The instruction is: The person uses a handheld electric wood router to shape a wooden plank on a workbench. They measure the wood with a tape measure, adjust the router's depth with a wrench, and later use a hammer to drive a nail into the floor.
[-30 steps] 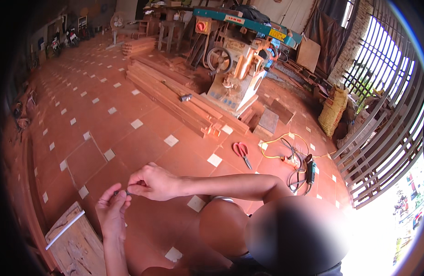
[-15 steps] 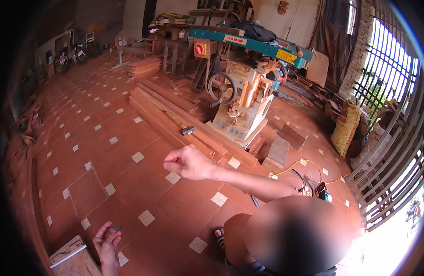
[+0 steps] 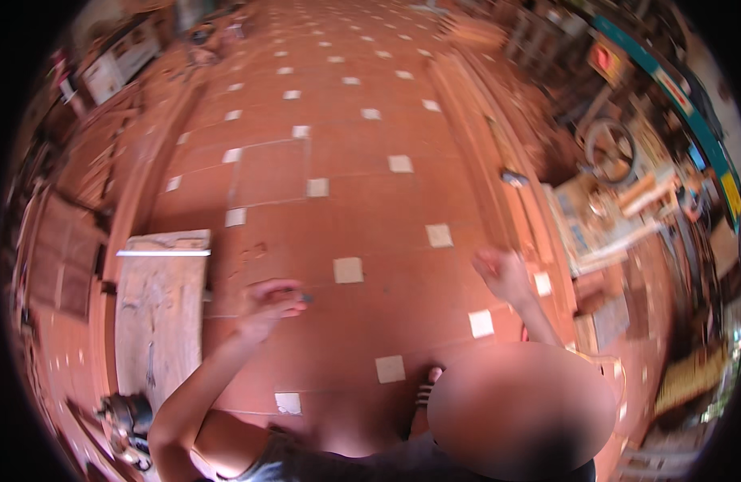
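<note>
My left hand (image 3: 268, 307) is held over the tiled floor beside a wooden bench (image 3: 163, 313). A small dark grey piece (image 3: 307, 298) is pinched between its thumb and fingers; its kind is too small to tell. My right hand (image 3: 501, 273) hovers farther right, near the close end of the long planks (image 3: 455, 104). Its fingers are curled together, and whatever they may hold is hidden. On those planks lies a hammer (image 3: 513, 177), apart from both hands.
A white strip (image 3: 163, 254) lies across the bench. Behind the planks at right stands a large machine with a handwheel (image 3: 610, 150) and a green table edge (image 3: 668, 88). A dark power tool (image 3: 125, 422) is at lower left. A long timber (image 3: 157, 153) runs along the left floor.
The view has swung left, bringing the bench and more of the left side in. My left hand still holds the small grey piece; my right hand remains curled and now appears farther right.
</note>
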Motion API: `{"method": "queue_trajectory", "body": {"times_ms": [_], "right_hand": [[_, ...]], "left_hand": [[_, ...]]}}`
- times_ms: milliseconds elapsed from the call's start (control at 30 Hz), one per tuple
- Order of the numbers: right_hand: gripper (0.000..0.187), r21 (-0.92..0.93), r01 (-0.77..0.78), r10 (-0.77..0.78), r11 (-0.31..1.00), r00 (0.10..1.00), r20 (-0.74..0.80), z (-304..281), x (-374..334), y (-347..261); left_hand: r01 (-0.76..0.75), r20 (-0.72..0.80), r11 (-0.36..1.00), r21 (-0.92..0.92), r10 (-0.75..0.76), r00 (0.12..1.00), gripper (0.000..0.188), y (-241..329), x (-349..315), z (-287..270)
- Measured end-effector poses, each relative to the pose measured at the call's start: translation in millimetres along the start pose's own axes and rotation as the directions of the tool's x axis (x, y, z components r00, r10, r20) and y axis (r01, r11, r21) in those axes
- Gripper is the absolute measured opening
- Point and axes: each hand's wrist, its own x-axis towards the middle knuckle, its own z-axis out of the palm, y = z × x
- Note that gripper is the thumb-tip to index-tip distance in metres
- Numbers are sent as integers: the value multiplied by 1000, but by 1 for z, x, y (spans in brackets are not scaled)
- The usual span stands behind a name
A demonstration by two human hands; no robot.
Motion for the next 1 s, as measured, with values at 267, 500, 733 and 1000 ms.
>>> {"method": "queue_trajectory", "body": {"times_ms": [267, 500, 733, 1000], "right_hand": [[29, -341, 279, -318, 898, 946, -65, -13, 202, 97], [31, 175, 527, -555, 832, 797, 239, 168, 229, -64], [32, 402, 602, -713, 690, 470, 521, 261, 155, -164], [34, 503, 564, -740, 655, 344, 578, 283, 139, -194]], "left_hand": [[45, -278, 936, 349, 57, 959, 35, 14, -56, -67], [106, -675, 984, 145, 20, 738, 31, 44, -139, -93], [18, -813, 1000, -21, -27, 581, 31, -91, -241, -25], [-79, -867, 991, -108, -55, 495, 30, -109, -266, -2]]}}
